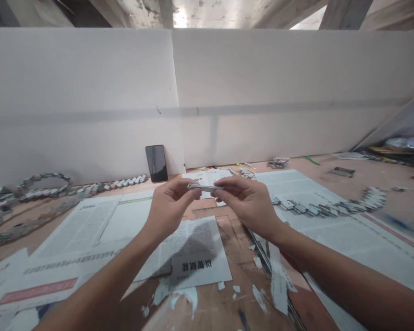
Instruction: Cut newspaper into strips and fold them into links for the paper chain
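Largest of all, at the back: a white wall [89, 69], with a thin shadow band across. In front of it, a wide reddish-brown table [320, 177]. On the table, to the left, newspaper sheets [79, 225], partly overlapping; to the right, one more large newspaper [290, 184]. Along the left side, a long chain of folded paper [44, 186], partly curled into a loop; over the right newspaper, a curved paper chain [317, 210]. Near the middle, lying flat under the hands, a printed sheet [203, 271] with big characters upside down.

Above the table, left hand [172, 202] pinching the left end of a small folded paper strip [206, 188] between thumb and fingers; right hand [251, 200] pinching the right end in the same manner. Strip nearly level, in the air between both hands.

Leaning on the wall, upright with slight tilt, a dark phone [157, 163]. Below the right hand, a long dark edge [265, 259], perhaps of a ruler, with cut paper strips [278, 285] beside it. Smallest, scattered around there: white paper scraps [257, 262].
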A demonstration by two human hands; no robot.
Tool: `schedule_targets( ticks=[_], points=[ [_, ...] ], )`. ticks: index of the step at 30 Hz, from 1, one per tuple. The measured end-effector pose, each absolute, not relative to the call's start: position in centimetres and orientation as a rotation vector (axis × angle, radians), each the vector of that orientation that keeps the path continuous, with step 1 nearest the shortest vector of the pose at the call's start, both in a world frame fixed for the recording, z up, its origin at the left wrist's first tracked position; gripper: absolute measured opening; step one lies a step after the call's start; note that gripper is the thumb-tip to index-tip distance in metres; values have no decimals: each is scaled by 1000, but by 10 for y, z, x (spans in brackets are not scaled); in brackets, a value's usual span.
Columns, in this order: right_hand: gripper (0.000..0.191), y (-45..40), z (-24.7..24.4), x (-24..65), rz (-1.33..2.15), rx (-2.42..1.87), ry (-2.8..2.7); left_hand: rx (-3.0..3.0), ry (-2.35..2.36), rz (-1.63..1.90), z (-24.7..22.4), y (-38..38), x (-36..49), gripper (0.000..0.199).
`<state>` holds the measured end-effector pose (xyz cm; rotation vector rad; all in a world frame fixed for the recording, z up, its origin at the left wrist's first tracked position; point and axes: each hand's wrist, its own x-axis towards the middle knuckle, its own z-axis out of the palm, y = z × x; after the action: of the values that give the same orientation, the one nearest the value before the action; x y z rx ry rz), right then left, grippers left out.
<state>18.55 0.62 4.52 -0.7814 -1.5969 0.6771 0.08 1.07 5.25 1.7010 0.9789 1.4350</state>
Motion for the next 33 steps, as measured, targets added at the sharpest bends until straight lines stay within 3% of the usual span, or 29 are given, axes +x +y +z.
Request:
schedule_targets(
  ticks=[8,19,24,27,29,33],
  points=[
    [14,8,43,184,600,-833,-1591,1678,1008,1471,52,8,2,7],
    [8,2,49,179,882,-789,-1506,1567,942,1450,48,9,6,9],
    [15,2,49,174,1028,-838,-1507,1462,796,1349,38,9,13,24],
    [23,13,54,189,1140,-897,-1738,1381,783,1398,38,12,10,24],
    [24,26,57,208,1076,-985,-1954,1331,759,1414,40,14,7,22],
    [33,45,54,242,609,-1409,-2292,1333,789,1362,44,18,-2,20]
  ],
)
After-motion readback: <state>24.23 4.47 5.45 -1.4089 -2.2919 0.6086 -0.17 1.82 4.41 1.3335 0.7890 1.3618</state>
